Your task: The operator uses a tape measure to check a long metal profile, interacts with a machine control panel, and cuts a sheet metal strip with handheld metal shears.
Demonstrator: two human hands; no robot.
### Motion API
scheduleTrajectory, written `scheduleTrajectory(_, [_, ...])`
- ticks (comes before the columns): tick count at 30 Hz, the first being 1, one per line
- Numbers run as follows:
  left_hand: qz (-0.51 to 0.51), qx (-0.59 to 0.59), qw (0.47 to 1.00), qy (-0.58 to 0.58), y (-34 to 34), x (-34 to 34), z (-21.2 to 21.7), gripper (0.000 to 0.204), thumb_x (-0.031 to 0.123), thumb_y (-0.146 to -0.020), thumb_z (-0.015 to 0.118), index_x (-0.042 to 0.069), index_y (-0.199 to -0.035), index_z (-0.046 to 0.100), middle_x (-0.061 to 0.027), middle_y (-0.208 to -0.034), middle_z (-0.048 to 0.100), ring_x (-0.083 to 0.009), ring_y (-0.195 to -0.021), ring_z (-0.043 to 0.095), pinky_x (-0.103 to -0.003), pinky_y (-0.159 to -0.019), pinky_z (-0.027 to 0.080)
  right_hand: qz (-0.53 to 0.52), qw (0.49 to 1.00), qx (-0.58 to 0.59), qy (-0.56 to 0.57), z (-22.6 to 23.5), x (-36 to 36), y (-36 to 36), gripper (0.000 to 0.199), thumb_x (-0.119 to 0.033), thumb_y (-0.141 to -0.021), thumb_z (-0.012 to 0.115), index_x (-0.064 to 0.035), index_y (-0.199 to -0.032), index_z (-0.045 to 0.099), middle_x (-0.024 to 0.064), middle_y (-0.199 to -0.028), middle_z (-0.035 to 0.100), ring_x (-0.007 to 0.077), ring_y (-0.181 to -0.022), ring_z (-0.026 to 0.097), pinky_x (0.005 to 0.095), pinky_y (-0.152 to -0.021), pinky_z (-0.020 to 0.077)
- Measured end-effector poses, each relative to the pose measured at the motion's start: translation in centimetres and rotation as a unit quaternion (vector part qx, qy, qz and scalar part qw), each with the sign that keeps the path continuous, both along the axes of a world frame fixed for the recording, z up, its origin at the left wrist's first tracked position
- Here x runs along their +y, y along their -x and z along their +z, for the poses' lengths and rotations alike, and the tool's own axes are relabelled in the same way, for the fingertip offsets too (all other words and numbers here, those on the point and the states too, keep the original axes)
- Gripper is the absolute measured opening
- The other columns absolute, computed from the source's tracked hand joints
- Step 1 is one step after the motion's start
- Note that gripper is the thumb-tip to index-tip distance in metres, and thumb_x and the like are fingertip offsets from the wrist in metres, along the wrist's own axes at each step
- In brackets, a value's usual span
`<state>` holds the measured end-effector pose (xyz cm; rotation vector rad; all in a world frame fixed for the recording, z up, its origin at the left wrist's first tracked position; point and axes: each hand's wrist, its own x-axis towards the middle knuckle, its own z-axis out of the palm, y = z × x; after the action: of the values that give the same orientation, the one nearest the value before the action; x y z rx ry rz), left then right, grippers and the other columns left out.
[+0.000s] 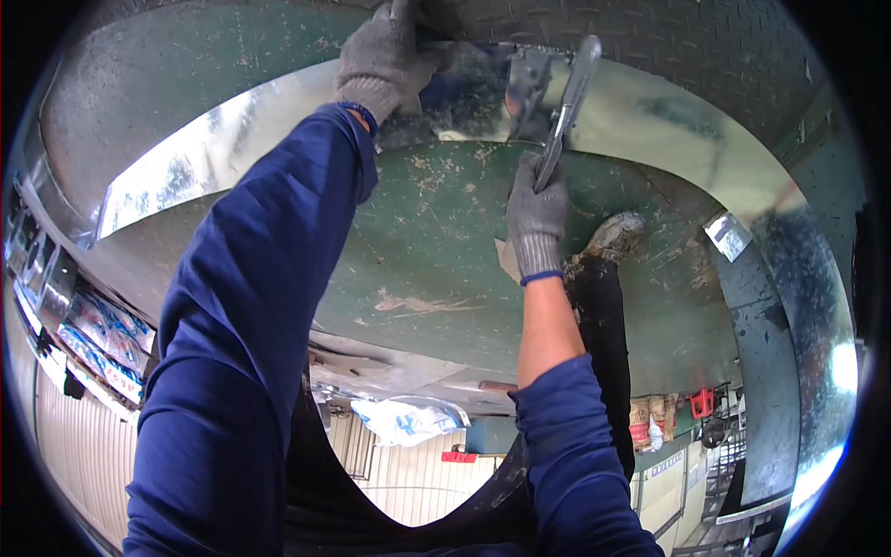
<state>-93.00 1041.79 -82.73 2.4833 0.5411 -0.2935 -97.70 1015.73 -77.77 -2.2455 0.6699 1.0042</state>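
Observation:
A long, curved strip of shiny sheet metal (682, 116) arches across the far side of a worn green surface. My left hand (382, 58), in a grey knit glove, grips the strip near its far edge; the fingertips are partly hidden. To the right, my right hand (538, 209), gloved alike, is closed around a long grey metal hand tool (577, 84). The tool slants across the strip, its rounded end past the far edge; its exact kind is unclear. Dark smudges mark the strip between my hands.
Dark tread plate (668, 32) lies beyond the strip. A shoe (617, 237) stands on the green surface (436, 223) beside my right hand. A small bright metal scrap (728, 237) is at the right. Plastic-wrapped packages (107, 343) sit at the left, and a red object (702, 403) lower right.

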Motion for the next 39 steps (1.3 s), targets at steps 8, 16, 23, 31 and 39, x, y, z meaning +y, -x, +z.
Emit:
scheduleTrajectory(8, [-0.004, -0.004, 1.000, -0.016, 0.0, 0.2, -0.4, 0.094, 0.027, -0.072, 0.084, 0.006, -0.153, 0.041, -0.0212, -0.113, 0.068, -0.0420, -0.101, 0.068, -0.049, -0.086, 0.055, -0.027, 0.999, -0.021, 0.005, -3.3, -1.7, 0.2, 0.034, -0.036, -0.101, 0.059, -0.0048, -0.115, 0.063, 0.0214, -0.101, 0.072, 0.0421, -0.097, 0.069, 0.0476, -0.086, 0.0527])
scheduleTrajectory(16, [0.007, -0.009, 1.000, 0.011, -0.1, 0.2, 0.5, 0.096, 0.024, -0.073, 0.086, 0.005, -0.154, 0.040, -0.0194, -0.114, 0.066, -0.0407, -0.106, 0.066, -0.046, -0.090, 0.054, 0.055, 0.997, 0.039, 0.023, -1.5, -0.3, -0.1, 0.031, -0.033, -0.100, 0.060, -0.0048, -0.112, 0.063, 0.0228, -0.099, 0.070, 0.0435, -0.097, 0.068, 0.0485, -0.086, 0.0523])
scheduleTrajectory(23, [0.009, 0.000, 1.000, -0.008, -0.8, 0.3, 0.4, 0.097, 0.025, -0.071, 0.086, 0.007, -0.154, 0.040, -0.0197, -0.115, 0.067, -0.0413, -0.107, 0.066, -0.046, -0.089, 0.055, -0.018, 1.000, 0.003, -0.017, -3.8, -0.2, 0.5, 0.022, -0.025, -0.099, 0.062, -0.0043, -0.104, 0.065, 0.0059, -0.078, 0.065, 0.0152, -0.069, 0.062, 0.0359, -0.068, 0.0508])
scheduleTrajectory(31, [0.010, 0.000, 1.000, 0.004, -0.2, -0.4, -0.1, 0.093, 0.024, -0.072, 0.083, 0.007, -0.153, 0.042, -0.0203, -0.117, 0.068, -0.0419, -0.106, 0.067, -0.047, -0.088, 0.056, -0.015, 0.999, 0.050, -0.011, -3.5, -1.3, -0.2, 0.027, -0.029, -0.097, 0.063, -0.0049, -0.111, 0.065, 0.0201, -0.096, 0.072, 0.0354, -0.090, 0.071, 0.0445, -0.084, 0.0532])
scheduleTrajectory(39, [0.006, 0.016, 1.000, -0.009, -0.6, 0.0, 0.2, 0.093, 0.024, -0.073, 0.081, 0.009, -0.155, 0.040, -0.0207, -0.120, 0.067, -0.0417, -0.110, 0.066, -0.048, -0.091, 0.055, -0.012, 0.999, -0.026, -0.019, -1.8, 0.0, 0.6, 0.028, -0.029, -0.099, 0.062, -0.0040, -0.112, 0.065, 0.0202, -0.092, 0.071, 0.0332, -0.086, 0.071, 0.0441, -0.081, 0.0536])
